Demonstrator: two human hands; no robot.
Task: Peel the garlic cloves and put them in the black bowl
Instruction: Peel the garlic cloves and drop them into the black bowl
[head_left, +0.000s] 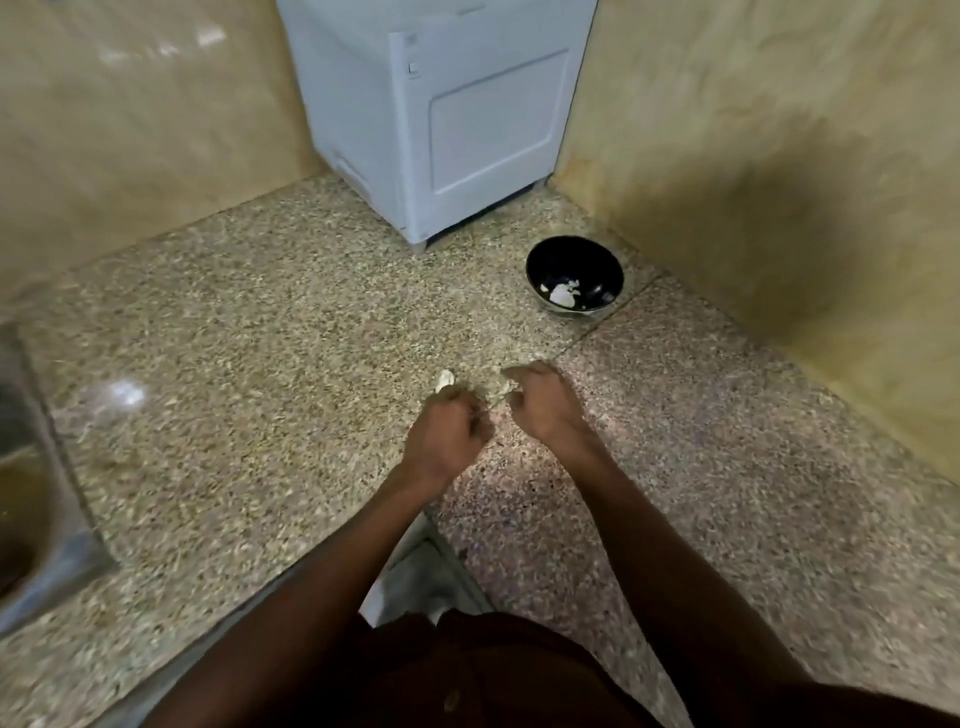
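Garlic clove: pinched at left hand fingertips; right hand fingers curled on a skin scrap; black bowl well beyond fingers; risk judged: clove slipping onto counter.

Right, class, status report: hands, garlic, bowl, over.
Left hand grips garlic; right hand pinches a pale scrap. Black bowl holds white pieces. Nothing between hands and bowl.

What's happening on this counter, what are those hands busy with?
A person is peeling garlic over a speckled stone counter. The left hand grips a pale clove, and the right hand pinches a small pale bit, probably skin. The black bowl, off by the wall, already holds some white pieces.
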